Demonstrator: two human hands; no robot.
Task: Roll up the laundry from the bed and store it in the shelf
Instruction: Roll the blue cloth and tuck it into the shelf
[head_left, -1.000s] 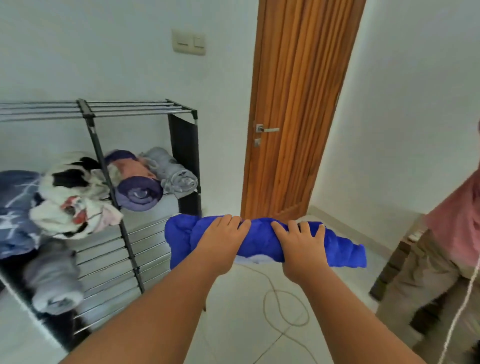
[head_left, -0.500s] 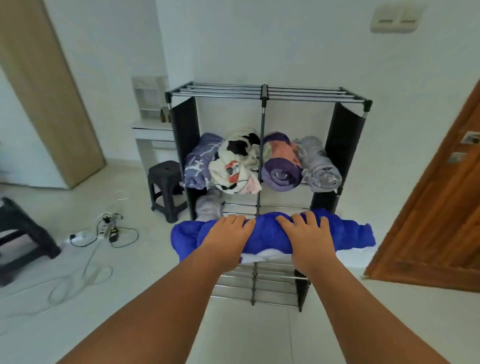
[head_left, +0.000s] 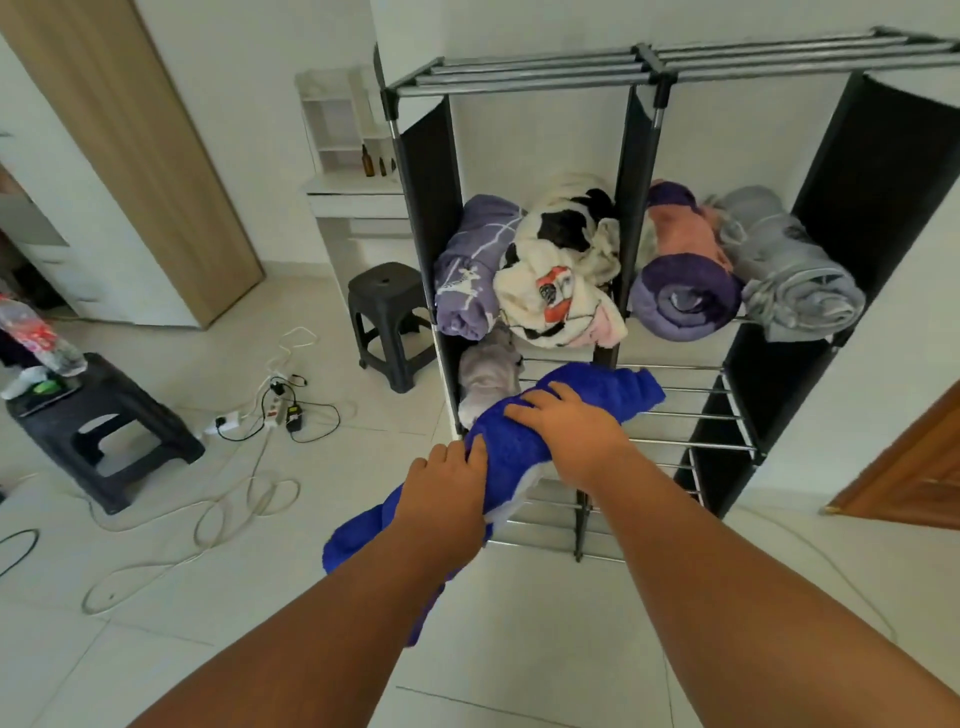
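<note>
- The left hand (head_left: 447, 499) grips the nearer, lower part of the blue roll (head_left: 615, 387), with its fingers curled over the top edge.
- The right hand (head_left: 571, 426) holds the same roll further up. Its fingers are spread and bent over the cloth, and the thumb is hidden.
- The two hands sit close together on the roll without touching, and both forearms reach straight forward from the bottom of the view.
- The blue roll lies slanted. Its far end is over the lower rods of the shelf (head_left: 535, 70), while its near end hangs loose in front of the shelf above the floor.
- In the way: the shelf's middle post rises right behind the roll's far end. A pale grey roll (head_left: 488, 374) already lies on the lower left tier, just beside the blue cloth.
- On the shelf's upper left tier are a purple roll (head_left: 467, 270) and a cream bundle with black patches (head_left: 556, 291), pressed against each other.
- On the upper right tier are a purple-and-pink roll (head_left: 680, 291) and a grey roll (head_left: 795, 280), side by side.
- Left of the shelf, close to its side panel, stands a dark stool (head_left: 389, 306), with a white desk unit (head_left: 348, 156) behind it.
- Further left of the shelf, a power strip with cables (head_left: 275, 410) lies on the floor, and a second stool (head_left: 104, 421) carries a plastic bottle (head_left: 41, 338).
- Right of the shelf is the corner of a wooden door (head_left: 909, 478).
</note>
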